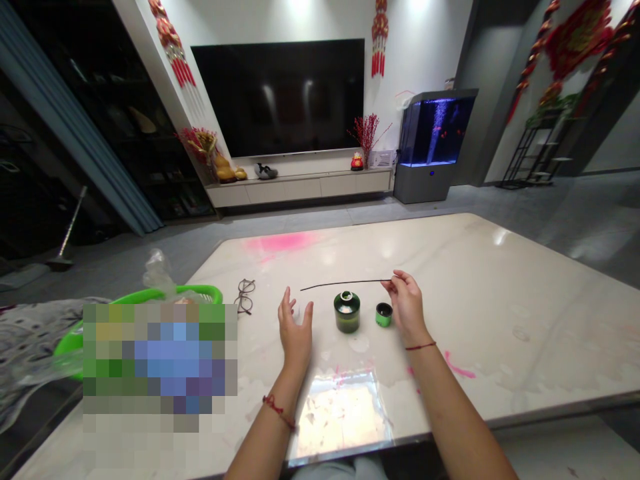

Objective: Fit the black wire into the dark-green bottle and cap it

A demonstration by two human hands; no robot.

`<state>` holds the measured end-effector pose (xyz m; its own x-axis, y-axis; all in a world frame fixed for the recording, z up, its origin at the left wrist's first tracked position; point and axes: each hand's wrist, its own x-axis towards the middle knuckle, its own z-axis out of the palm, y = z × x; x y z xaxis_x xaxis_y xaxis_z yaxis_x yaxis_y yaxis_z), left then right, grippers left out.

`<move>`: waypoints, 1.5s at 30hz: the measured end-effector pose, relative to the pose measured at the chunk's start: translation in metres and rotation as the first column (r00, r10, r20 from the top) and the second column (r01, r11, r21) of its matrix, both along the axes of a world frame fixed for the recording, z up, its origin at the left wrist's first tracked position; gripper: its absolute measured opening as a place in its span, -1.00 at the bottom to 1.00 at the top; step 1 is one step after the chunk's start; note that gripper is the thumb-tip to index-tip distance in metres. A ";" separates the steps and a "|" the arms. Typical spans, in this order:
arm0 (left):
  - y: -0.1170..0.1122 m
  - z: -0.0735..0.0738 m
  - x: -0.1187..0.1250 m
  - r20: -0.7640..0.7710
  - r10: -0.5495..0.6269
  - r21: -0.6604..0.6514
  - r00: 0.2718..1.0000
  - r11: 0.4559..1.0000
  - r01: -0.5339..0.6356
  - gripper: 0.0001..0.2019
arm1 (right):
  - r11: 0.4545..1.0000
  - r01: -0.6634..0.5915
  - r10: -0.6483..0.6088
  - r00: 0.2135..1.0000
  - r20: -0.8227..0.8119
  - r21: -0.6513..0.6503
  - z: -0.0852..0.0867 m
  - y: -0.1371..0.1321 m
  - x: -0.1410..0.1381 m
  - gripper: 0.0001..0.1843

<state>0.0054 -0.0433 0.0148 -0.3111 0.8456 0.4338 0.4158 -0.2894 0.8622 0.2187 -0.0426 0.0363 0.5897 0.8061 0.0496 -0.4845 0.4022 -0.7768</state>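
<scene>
My right hand [406, 305] pinches one end of a thin dark stick [345, 284] that stretches level to the left above the white marble table [500, 300]. Under the stick stands a small dark green jar [347, 311] without its lid. Its green lid [383, 314] lies just right of the jar, close to my right hand. My left hand [295, 328] hovers left of the jar with the fingers spread and nothing in it. Both wrists wear red string bands.
A pair of glasses [245, 295] lies on the table left of my left hand. A green basket [150, 300] with clear plastic sits at the left edge. Pink marks stain the tabletop. A TV, low cabinet and fish tank [433, 143] stand beyond.
</scene>
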 end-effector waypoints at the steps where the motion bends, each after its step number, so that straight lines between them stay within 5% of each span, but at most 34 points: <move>1: 0.000 0.000 0.000 -0.009 -0.017 -0.011 1.000 1.000 0.017 -0.44 | 1.000 -0.004 0.004 1.000 0.000 0.004 0.000 0.000 0.000 -0.69; 6: -0.001 0.000 0.000 0.034 -0.079 0.005 0.996 0.997 0.079 -0.50 | 1.000 -0.012 0.012 0.999 0.031 0.011 0.001 0.000 0.001 -0.69; 26: 0.001 -0.002 -0.006 0.007 0.018 0.015 1.000 1.000 -0.018 -0.71 | 0.998 -0.059 0.059 0.998 0.032 0.018 0.002 -0.002 -0.001 -0.68; 38: -0.007 0.006 0.008 -0.081 -0.216 0.041 0.973 0.975 0.219 -0.75 | 0.966 -0.258 0.252 0.952 0.173 0.013 0.000 -0.005 -0.023 -0.66; 45: -0.007 0.004 0.009 -0.091 -0.258 0.016 0.962 0.965 0.260 -0.74 | 0.983 -0.183 0.184 0.960 0.209 -0.025 -0.006 -0.001 -0.030 -0.68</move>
